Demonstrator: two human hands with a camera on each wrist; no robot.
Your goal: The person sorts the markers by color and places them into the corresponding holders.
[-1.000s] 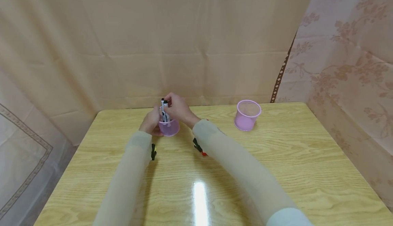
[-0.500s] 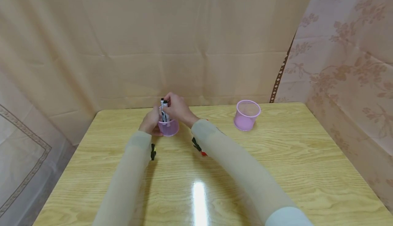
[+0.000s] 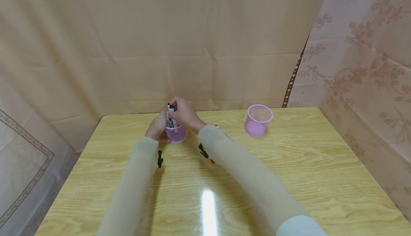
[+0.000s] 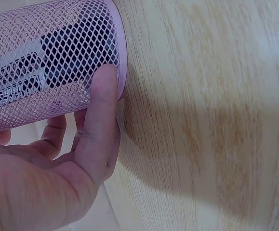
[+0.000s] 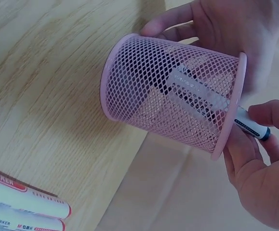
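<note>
A pink mesh pen cup [image 3: 176, 135] stands upright near the table's back edge, left of the middle. My left hand [image 3: 157, 126] grips its left side; in the left wrist view a fingertip [image 4: 104, 82] presses the mesh close to the base ring. White markers [image 3: 172, 117] with dark ends stand in the cup, their tops above the rim. Over the rim, my right hand [image 3: 186, 114] pinches a white marker [image 5: 250, 126] between thumb and fingers. Its lower part shows through the mesh in the right wrist view, beside another marker.
A second pink mesh cup [image 3: 258, 122] stands at the back right of the wooden table [image 3: 289, 172]. White markers with red print [image 5: 28, 197] lie on the table by my right wrist, mostly hidden by that arm in the head view. Curtains [image 3: 160, 50] hang behind.
My right hand has shifted slightly left, and the marker tops in the cup have moved a little with it. The left hand and both cups stay in place.
</note>
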